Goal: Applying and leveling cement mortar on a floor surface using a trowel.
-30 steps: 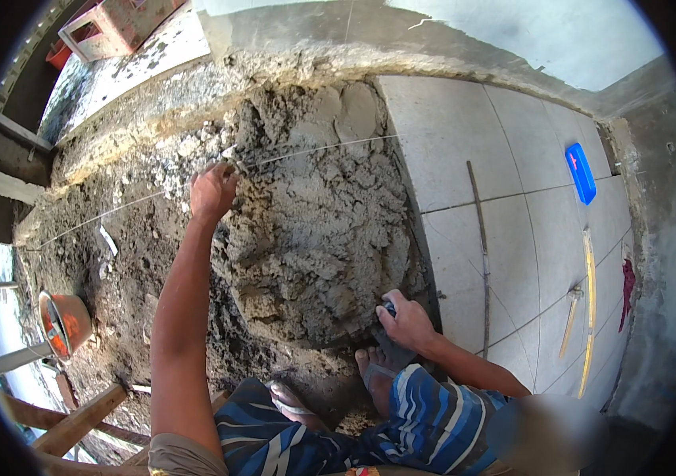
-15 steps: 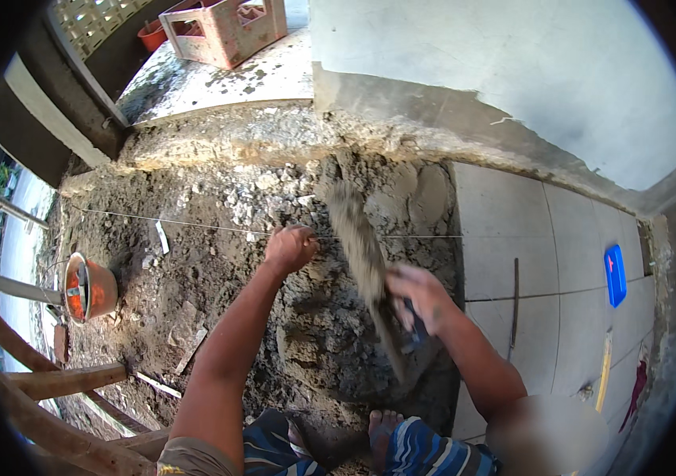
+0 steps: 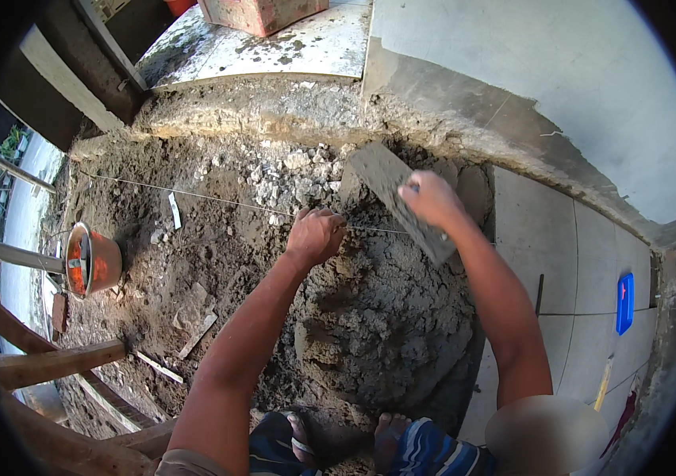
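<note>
My left hand (image 3: pixel 314 236) is curled on the thin string (image 3: pixel 216 197) stretched over the ground, with its fingertips closed at the line. My right hand (image 3: pixel 431 198) grips a long rectangular plastering trowel (image 3: pixel 382 170), smeared with grey mortar and held at a slant over the upper part of the wet mortar bed (image 3: pixel 386 317). Pale rubble (image 3: pixel 294 159) lies in the soil just behind the string. The tiled floor (image 3: pixel 536 246) begins to the right of the mortar.
An orange bucket with tools (image 3: pixel 100 262) and wooden beams (image 3: pixel 60 365) are at the left. A dirty crate (image 3: pixel 263 17) sits on a white raised floor at the back, beside a plastered wall (image 3: pixel 512 55). A blue plastic tray (image 3: pixel 624 303) and a yellow strip (image 3: pixel 604 381) lie on the tiles.
My right hand has lifted the trowel from near my feet and carried it forward to beyond the string. The view has shifted. My left hand stays at the string.
</note>
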`<move>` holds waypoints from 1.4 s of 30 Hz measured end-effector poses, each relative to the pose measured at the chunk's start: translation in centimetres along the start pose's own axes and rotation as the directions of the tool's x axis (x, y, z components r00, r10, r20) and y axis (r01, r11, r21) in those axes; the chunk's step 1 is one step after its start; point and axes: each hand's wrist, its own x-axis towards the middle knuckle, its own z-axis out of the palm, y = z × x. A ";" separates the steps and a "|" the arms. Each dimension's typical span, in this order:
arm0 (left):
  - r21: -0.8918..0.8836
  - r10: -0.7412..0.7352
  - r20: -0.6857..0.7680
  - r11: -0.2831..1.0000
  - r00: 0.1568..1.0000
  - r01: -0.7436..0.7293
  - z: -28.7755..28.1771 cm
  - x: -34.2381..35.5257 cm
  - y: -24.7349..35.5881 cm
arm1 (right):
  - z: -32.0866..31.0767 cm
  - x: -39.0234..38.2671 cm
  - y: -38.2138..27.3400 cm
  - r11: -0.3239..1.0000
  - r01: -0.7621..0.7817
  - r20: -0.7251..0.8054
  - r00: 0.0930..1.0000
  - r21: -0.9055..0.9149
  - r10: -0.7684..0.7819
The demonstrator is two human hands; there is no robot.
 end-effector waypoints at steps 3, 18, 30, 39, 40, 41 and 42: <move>-0.055 -0.009 0.002 0.998 1.000 0.009 0.9 0.8 -0.3 | 1.1 4.7 0.4 0.992 -0.125 0.235 0.965 0.017 0.117; -0.065 -0.072 -0.022 0.995 0.997 0.071 -0.3 0.1 -1.2 | 0.9 0.1 2.9 0.880 0.183 0.045 0.982 -0.438 -0.182; -0.104 -0.132 -0.043 0.986 0.990 0.127 -0.3 0.2 -1.1 | -4.3 5.8 6.2 0.879 0.001 0.130 0.989 -0.476 0.070; 0.080 -0.186 0.016 0.980 0.982 0.184 -2.9 -2.0 1.4 | -6.4 1.2 6.8 0.867 -0.364 0.193 0.875 -0.342 0.443; 0.073 -0.190 0.022 0.979 0.982 0.188 -2.8 -2.4 1.6 | -6.4 0.5 5.9 0.867 -0.365 0.185 0.878 -0.339 0.441; 0.067 -0.191 0.031 0.980 0.981 0.189 -2.6 -2.4 1.7 | -5.9 -0.7 5.4 0.915 -0.243 0.251 0.910 -0.323 0.331; 0.064 -0.186 0.028 0.981 0.982 0.184 -2.6 -2.5 1.7 | -5.6 -2.0 5.2 0.945 -0.118 0.315 0.924 -0.304 0.217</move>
